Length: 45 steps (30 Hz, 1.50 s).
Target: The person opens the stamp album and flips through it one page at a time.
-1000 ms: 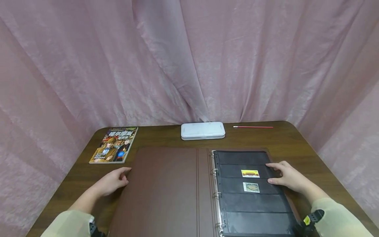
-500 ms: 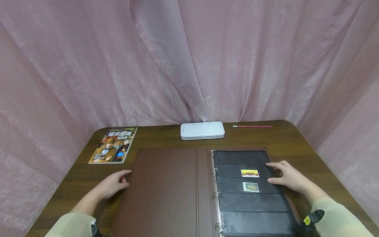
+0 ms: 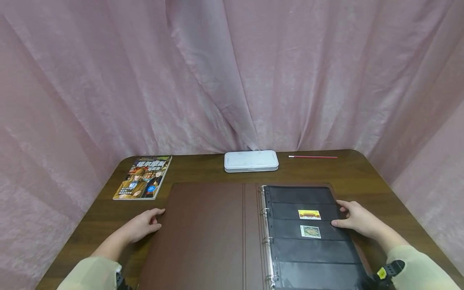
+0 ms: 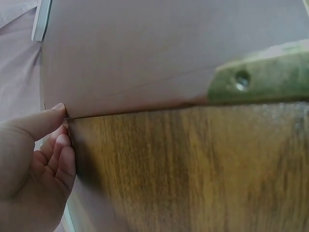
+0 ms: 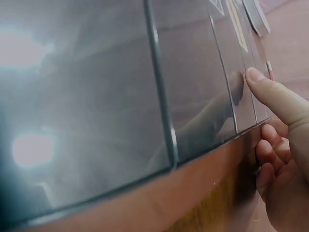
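Observation:
A brown ring-binder stamp album [image 3: 203, 233] lies spread on the table, its left cover bare inside. On its right side sits a black pocket page [image 3: 311, 251] bearing a yellow stamp [image 3: 309, 214] and a greenish stamp [image 3: 310, 232]. My left hand [image 3: 139, 226] is at the left cover's outer edge. In the left wrist view its thumb [image 4: 50, 121] lies on that edge, the other fingers curled below. My right hand [image 3: 357, 219] grips the album's right edge, thumb [image 5: 260, 82] on the page and fingers curled at the rim.
A comic-style book [image 3: 143, 179] lies at the table's back left. A white tin case [image 3: 251, 161] sits at the back middle, with a thin red pencil-like stick [image 3: 315, 157] to its right. Pink curtains [image 3: 232, 72] hang behind the wooden table [image 3: 195, 169].
The head view has shifted slightly. My right forefinger has slid a little rightward to the page's outer edge while the thumb stays on the page. My left hand stays at the cover edge.

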Motion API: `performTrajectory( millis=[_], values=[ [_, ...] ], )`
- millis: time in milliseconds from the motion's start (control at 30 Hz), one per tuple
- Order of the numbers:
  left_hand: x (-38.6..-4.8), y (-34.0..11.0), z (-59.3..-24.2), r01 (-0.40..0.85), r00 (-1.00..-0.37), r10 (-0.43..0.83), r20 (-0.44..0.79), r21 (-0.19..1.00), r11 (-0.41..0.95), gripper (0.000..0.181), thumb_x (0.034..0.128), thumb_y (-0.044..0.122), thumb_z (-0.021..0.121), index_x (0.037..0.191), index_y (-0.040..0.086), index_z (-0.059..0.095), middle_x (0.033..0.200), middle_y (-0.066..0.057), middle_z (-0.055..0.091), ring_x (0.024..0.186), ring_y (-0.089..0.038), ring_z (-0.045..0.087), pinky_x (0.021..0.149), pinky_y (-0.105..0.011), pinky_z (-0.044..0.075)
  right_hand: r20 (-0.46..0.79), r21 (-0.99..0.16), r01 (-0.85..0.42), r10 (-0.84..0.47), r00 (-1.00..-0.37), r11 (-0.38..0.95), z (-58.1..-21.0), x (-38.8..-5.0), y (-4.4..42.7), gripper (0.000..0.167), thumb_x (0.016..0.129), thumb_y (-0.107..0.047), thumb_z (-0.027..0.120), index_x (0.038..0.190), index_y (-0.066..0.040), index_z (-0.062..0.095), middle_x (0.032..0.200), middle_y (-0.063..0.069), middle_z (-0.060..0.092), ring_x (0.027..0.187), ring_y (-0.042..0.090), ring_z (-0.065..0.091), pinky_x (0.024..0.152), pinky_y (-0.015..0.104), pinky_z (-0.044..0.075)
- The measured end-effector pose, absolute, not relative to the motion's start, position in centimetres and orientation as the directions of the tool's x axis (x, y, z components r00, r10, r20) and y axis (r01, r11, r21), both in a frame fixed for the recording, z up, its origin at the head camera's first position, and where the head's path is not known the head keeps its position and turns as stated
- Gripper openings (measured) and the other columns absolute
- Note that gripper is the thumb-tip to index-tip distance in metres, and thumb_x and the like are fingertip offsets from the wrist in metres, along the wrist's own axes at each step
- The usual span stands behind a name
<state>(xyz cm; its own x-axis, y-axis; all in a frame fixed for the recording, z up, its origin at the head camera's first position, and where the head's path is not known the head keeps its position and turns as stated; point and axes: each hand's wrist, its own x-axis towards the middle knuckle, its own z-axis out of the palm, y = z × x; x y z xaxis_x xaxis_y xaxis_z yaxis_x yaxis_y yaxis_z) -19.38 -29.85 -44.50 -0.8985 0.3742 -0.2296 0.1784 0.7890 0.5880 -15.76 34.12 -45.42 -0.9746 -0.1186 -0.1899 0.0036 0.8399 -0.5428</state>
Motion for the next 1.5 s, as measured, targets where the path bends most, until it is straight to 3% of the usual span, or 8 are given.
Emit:
performTrajectory(
  millis=[233,500,900,1233,1500],
  values=[
    [-19.4,-30.0,-44.5,0.171,-0.895,0.381,-0.231,0.611,0.773,0.048,0.0894,0.005,0.061,0.132,-0.009,0.044,0.078,-0.004,0.047,0.069,-0.018,0.043,0.059,-0.028,0.035,-0.203,-0.557,0.031,-0.100,-0.974,0.830,-45.4,-15.8,33.9,0.091,0.077,-0.044,0.074,0.133,0.016,0.035,0.108,0.022,0.049,0.089,0.028,0.048,0.073,0.041,0.042],
    [-19.4,-30.1,-44.6,0.152,-0.893,0.380,-0.242,0.632,0.760,0.050,0.0897,0.006,0.061,0.134,-0.008,0.042,0.077,-0.004,0.046,0.069,-0.019,0.042,0.058,-0.028,0.035,-0.204,-0.566,0.048,-0.083,-0.975,0.823,-45.4,-15.7,33.7,0.089,0.080,-0.045,0.071,0.135,0.014,0.034,0.112,0.025,0.047,0.093,0.031,0.049,0.075,0.043,0.043],
    [-19.5,-30.1,-44.7,0.158,-0.894,0.381,-0.236,0.629,0.761,0.049,0.0896,0.006,0.061,0.133,-0.008,0.043,0.077,-0.004,0.046,0.069,-0.018,0.043,0.059,-0.028,0.035,-0.149,-0.625,-0.031,-0.157,-0.976,0.780,-44.8,-15.2,33.7,0.086,0.084,-0.037,0.070,0.135,0.019,0.030,0.113,0.027,0.044,0.085,0.024,0.049,0.069,0.034,0.043],
    [-19.5,-30.1,-44.8,0.158,-0.894,0.382,-0.232,0.636,0.755,0.049,0.0897,0.005,0.061,0.133,-0.008,0.043,0.078,-0.004,0.046,0.069,-0.018,0.043,0.059,-0.028,0.036,-0.118,-0.657,-0.095,-0.227,-0.967,0.748,-43.5,-14.6,34.2,0.077,0.088,-0.029,0.066,0.141,0.012,0.027,0.091,0.007,0.059,0.076,0.013,0.054,0.065,0.027,0.044],
    [-19.4,-30.1,-44.8,0.144,-0.894,0.379,-0.239,0.648,0.748,0.050,0.0898,0.005,0.061,0.134,-0.008,0.041,0.079,-0.005,0.046,0.070,-0.019,0.043,0.059,-0.028,0.036,-0.114,-0.716,-0.104,-0.263,-0.958,0.691,-42.1,-14.6,34.9,0.072,0.092,-0.022,0.060,0.146,0.004,0.021,0.077,0.003,0.055,0.066,0.009,0.048,0.060,0.027,0.040]
  ],
)
